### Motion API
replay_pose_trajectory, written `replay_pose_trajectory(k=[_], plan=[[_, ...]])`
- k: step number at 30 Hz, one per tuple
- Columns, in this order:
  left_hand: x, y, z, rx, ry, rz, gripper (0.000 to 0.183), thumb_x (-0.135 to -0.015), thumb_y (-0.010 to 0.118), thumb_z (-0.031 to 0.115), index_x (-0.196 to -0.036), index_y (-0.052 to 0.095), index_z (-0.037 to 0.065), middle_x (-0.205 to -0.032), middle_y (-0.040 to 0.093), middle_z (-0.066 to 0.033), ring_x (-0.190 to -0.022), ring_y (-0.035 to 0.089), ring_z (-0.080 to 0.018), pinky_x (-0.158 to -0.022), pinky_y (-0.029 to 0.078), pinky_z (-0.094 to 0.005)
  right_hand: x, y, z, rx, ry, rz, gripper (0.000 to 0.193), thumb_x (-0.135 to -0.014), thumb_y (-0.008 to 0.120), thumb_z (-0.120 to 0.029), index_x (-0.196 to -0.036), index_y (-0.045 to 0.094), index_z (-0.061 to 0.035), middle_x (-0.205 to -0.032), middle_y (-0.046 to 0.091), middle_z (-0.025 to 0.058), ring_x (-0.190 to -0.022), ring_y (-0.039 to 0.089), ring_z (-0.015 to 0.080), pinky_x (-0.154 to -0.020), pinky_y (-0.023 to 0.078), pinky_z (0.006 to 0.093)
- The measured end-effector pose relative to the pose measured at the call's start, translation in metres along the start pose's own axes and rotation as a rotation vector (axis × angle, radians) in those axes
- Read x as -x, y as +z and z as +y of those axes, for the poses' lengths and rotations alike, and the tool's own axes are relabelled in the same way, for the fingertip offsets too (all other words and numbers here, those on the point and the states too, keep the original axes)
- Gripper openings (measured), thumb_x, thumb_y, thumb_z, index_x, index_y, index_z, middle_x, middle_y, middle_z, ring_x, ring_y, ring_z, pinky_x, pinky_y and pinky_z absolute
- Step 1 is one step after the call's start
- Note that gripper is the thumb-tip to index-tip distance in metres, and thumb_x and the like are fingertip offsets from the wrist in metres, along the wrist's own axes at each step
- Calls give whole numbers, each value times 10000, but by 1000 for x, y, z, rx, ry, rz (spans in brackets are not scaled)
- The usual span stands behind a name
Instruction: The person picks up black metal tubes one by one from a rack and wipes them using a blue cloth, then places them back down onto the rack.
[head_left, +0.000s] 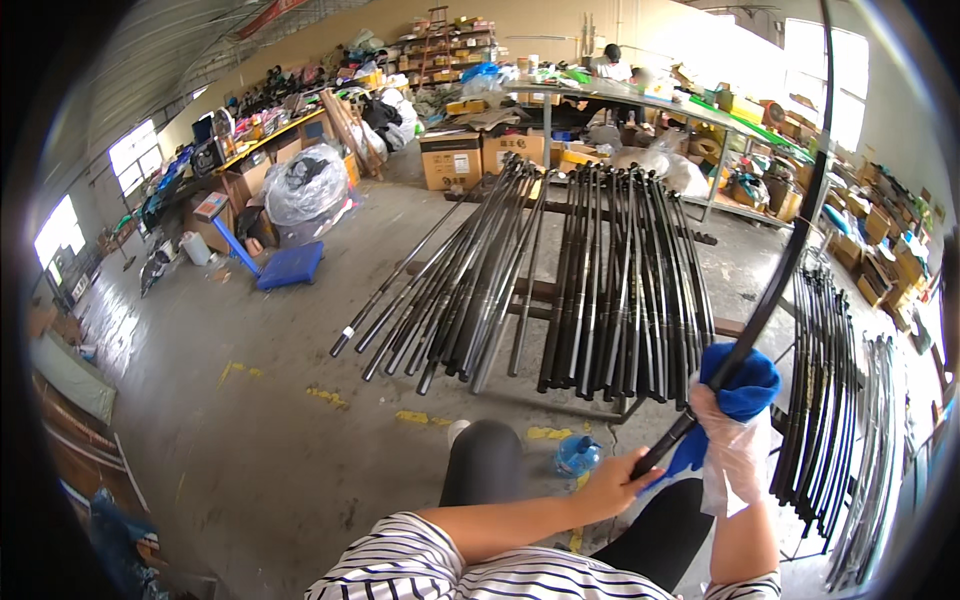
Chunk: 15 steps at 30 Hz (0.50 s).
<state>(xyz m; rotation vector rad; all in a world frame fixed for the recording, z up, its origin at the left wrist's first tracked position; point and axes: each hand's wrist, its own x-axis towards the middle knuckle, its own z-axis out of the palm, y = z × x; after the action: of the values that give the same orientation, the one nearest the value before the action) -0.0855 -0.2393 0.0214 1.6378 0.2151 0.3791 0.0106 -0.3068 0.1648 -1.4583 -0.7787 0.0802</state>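
Two hands work one long black rod [790, 250]: the left hand [605, 487] grips its butt end, while the gloved right hand [728, 425] clenches a blue cloth [742, 385] around the shaft. More rods [610, 270] lie racked beyond.

Rod racks [610, 280] block ahead; bare floor [250, 400] open left.

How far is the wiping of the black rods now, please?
Two batches of black rods already lie on the floor rack, wiped or not I cannot tell. In hand: the left hand grips one rod while the gloved right hand wraps a blue cloth around it. More rods wait at right.
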Motion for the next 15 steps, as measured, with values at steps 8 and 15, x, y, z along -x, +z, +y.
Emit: replay_pose_trajectory(k=[8,15], plan=[[35,-233,16,-132,-230,640,300,-848,599,318,-749,555,38,-572,505,4,-527,462,-88,-472,385,-273,16,-17,96,-332,448,-223,465,-638,793,-235,-1010,568,-69,-872,604,37,-748,570,140,-682,458,256],[103,-431,7,-1020,-391,914,377,-763,687,304,-632,540,-17,-540,525,-120,-505,495,-191,-498,395,-363,72,-58,199,-311,884,-11,419,-652,769,-164,-1008,574,-58,-858,613,54,-754,566,169,-686,457,292]])
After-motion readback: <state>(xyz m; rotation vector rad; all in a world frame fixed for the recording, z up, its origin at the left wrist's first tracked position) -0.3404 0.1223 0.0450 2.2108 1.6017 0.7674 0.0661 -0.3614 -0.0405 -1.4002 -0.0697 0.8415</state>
